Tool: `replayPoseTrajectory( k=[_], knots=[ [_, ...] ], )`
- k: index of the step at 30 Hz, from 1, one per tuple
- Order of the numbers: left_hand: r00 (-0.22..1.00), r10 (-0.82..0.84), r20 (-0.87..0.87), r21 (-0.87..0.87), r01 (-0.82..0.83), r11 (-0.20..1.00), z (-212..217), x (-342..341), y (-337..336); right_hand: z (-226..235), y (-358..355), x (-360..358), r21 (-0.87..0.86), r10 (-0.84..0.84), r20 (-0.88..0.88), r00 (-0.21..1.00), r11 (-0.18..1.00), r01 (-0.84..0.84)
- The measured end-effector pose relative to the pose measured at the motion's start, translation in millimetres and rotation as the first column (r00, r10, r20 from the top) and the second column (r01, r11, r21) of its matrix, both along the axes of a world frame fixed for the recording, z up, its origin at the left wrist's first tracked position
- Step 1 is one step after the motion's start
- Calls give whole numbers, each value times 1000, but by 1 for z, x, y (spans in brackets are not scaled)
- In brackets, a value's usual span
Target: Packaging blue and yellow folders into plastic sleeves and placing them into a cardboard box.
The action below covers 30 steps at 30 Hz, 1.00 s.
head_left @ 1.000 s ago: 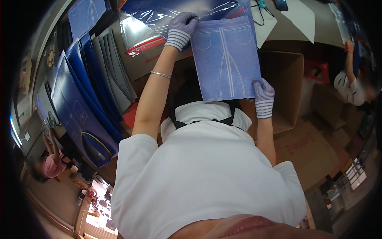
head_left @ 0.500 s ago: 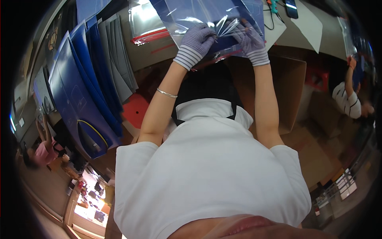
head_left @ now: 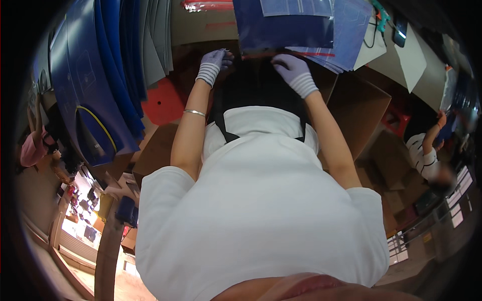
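My left hand point(head_left: 215, 65), in a light purple glove with a striped cuff, hovers just off the near edge of the table. Its fingers are loosely bent and apart, with nothing visible in them. On the other side, my right hand point(head_left: 292, 72) wears a matching glove. Its fingers reach inward, below the near edge of a dark blue sheet point(head_left: 286, 35), and appear empty. A clear plastic edge with a red strip shows along that sheet. A paler blue sheet point(head_left: 296, 7) with printed lines overlaps its far part.
Light blue printed sheets point(head_left: 349, 35) lie fanned to the right, near a teal-handled tool point(head_left: 381, 20) and a phone point(head_left: 400, 31). Large blue panels point(head_left: 80, 75) and grey panels point(head_left: 156, 40) stand at left. A cardboard box point(head_left: 359, 113) is below right. Other people work at both sides.
Both hands have left the plastic-covered blue sheet and drawn back toward me, moving apart. The crinkled plastic is no longer gripped. The whole view has shifted.
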<state>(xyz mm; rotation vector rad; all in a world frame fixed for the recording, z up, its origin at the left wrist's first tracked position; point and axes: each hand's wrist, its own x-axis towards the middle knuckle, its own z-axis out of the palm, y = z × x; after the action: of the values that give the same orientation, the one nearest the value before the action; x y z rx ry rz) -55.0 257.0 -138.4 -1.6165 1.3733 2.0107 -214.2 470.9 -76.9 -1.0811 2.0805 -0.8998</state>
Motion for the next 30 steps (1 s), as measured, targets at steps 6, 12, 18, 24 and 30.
replayPoseTrajectory(
  k=[6,12,18,24,30],
  knots=[
    [974,193,-119,304,-149,941,13,-12,22,-12,-75,34,158,219,-378,900,973,-171],
    [988,126,-92,163,-109,980,10,-23,16,-1,-95,48,383,317,-399,861,910,-157],
    [961,277,-28,135,-270,953,16,-18,8,37,17,-17,9,-332,-460,823,926,378],
    [913,383,-143,411,-298,862,6,-2,8,88,309,-101,10,-557,-822,123,202,979],
    [810,448,-379,643,-118,757,-17,1,26,20,131,25,556,-13,70,997,831,-28]
  ],
)
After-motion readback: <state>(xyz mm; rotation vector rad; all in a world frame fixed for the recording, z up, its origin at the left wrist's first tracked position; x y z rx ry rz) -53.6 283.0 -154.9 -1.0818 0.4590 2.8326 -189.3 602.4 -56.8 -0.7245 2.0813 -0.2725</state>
